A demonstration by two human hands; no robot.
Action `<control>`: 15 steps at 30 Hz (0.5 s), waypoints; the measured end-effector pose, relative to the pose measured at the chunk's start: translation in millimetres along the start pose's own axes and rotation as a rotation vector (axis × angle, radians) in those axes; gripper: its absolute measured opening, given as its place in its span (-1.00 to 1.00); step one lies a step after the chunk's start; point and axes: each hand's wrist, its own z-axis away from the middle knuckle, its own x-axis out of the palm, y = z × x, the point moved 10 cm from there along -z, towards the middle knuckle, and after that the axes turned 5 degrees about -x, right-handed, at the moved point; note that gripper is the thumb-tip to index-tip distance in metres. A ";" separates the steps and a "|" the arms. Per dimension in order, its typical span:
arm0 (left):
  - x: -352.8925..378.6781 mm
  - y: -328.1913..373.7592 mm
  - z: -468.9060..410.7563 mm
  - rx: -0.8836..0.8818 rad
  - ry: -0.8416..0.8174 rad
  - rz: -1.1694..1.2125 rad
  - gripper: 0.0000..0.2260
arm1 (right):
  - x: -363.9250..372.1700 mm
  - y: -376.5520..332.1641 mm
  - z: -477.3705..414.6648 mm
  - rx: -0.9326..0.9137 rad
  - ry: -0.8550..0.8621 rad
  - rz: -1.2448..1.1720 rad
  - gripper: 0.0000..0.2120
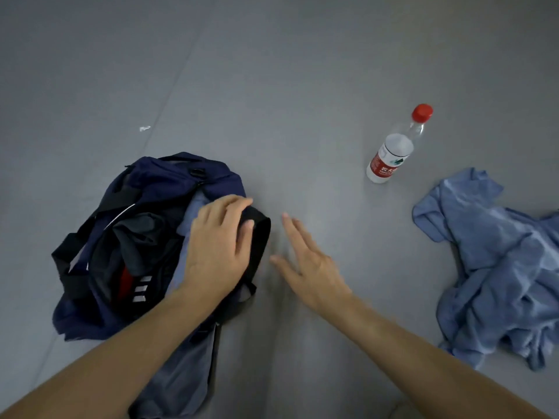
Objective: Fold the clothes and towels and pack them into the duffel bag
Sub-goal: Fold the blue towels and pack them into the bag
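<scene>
Head view: the left hand (pixel 219 246) is on the navy duffel bag (pixel 157 182), fingers (pixel 239 204) curled over its black rim, with dark clothes (pixel 136 237) stuffed inside. Just beside the bag the right hand (pixel 305 264) is spread wide, holding nothing. A crumpled blue shirt (pixel 499 267) lies well to the right, near a bottle (pixel 390 152).

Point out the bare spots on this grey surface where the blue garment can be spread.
Widest: the far side beyond the duffel bag and water bottle, bare but for a small white scrap. Narrower: the strip between the bag and the blue garment, where the open right hand is. Crowded: the left, where the left hand grips the bag, and the right edge.
</scene>
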 end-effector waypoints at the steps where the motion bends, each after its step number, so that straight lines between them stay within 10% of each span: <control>1: 9.4 17.0 -0.7 0.013 -0.017 0.046 -0.66 | -18.2 19.4 7.0 0.035 0.054 0.002 -0.30; 7: 121.8 114.7 30.7 0.061 -0.473 0.219 -0.49 | -111.8 144.9 85.7 0.318 0.324 0.247 -0.34; 15: 181.9 169.1 64.1 -0.030 -0.664 0.160 -0.49 | -181.4 280.5 200.7 0.748 0.312 0.549 -0.27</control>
